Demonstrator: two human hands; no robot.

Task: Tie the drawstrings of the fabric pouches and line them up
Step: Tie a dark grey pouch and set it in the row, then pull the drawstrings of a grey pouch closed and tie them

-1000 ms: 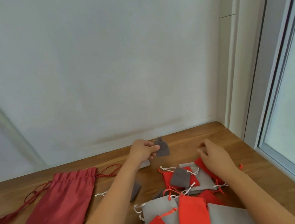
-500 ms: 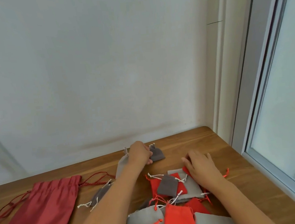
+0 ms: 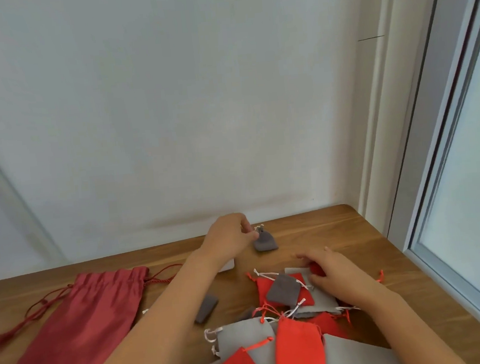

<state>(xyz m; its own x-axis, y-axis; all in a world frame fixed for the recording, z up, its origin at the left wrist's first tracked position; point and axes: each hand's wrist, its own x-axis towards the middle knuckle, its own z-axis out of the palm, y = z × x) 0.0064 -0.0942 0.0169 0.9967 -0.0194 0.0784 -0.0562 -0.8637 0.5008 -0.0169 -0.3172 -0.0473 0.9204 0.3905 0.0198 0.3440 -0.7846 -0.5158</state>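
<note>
At the far edge of the bench (image 3: pixel 339 231), toward 12 o'clock in the head view, a small dark grey pouch (image 3: pixel 266 243) is seen lying flat close to the wall. Its gathered neck is pinched by the left grip (image 3: pixel 229 238), whose fingers are curled just beside the white drawstring ends (image 3: pixel 259 227) that stand up from the neck. At 5 o'clock from that pouch, and apart from it, the right grip (image 3: pixel 338 273) is rested on a heap of grey and red pouches (image 3: pixel 246 338). A bit of red fabric (image 3: pixel 317 268) is shown under its fingers, but whether it is grasped or merely covered cannot be told. A second dark grey pouch (image 3: pixel 283 292) is seen on top of the heap, at 9 o'clock from the right grip. A third dark grey pouch (image 3: pixel 205 308) is partly hidden by the left forearm. At 9 o'clock on the bench, well apart from the heap, a large dark red drawstring bag (image 3: pixel 80 326) is spread flat, with its cords trailed leftward.
</note>
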